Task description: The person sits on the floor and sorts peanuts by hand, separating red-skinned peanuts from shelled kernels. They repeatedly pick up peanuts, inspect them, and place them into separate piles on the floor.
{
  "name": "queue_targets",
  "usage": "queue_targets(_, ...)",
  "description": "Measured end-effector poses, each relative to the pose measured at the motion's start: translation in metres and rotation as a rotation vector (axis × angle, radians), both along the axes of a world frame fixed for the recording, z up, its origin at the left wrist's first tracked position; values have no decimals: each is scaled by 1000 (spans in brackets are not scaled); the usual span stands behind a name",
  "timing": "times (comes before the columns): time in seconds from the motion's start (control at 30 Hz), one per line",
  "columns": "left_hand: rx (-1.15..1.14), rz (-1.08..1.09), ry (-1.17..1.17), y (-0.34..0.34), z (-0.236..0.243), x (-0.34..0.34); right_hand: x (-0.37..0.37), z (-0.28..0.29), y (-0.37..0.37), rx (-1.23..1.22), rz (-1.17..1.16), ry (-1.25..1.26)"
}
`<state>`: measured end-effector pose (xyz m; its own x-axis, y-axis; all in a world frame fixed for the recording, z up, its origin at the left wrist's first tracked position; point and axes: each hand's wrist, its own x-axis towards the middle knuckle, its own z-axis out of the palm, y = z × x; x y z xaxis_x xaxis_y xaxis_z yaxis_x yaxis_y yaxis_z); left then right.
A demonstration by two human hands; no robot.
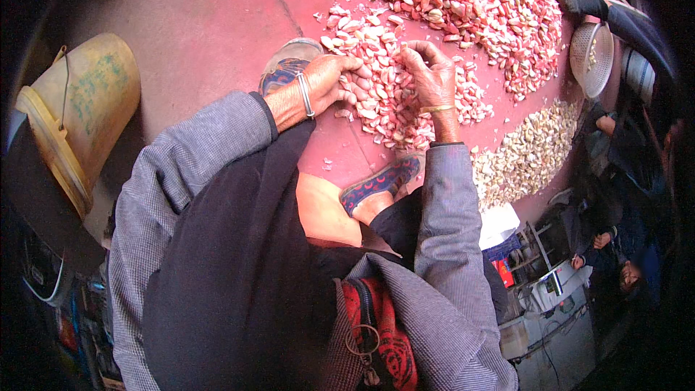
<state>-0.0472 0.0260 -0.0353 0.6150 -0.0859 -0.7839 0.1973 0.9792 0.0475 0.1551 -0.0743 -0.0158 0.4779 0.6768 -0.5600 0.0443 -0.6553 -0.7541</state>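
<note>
Pink-skinned garlic cloves [384, 105] lie in a loose patch on the red floor between my shoes. At the patch's left edge is my left hand [326, 83], a metal bangle on its wrist. Its fingers curl closed, thumb on top, with a garlic clove [349, 78] showing at their tips. Over the patch's right side hovers my right hand [432, 76], with a yellowish band at the wrist. Thumb and forefinger pinch together there; the small thing between them, if any, is too small to name.
A larger heap of pink cloves [470, 0] spreads farther off. To the right lies a heap of pale pieces [525, 156], with a white colander [592, 58] beyond it. A dirty yellow bucket [94, 101] stands at left. Another person's hand [601, 240] shows at lower right.
</note>
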Motion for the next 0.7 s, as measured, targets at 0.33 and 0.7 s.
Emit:
queue_targets(0.33, 10, -12, -2, 0, 3, 3, 16, 10, -15, -78, 19, 27)
queue_targets(0.7, 9, -6, 43, -1, 1, 3, 5, 3, 10, -17, 530, -601)
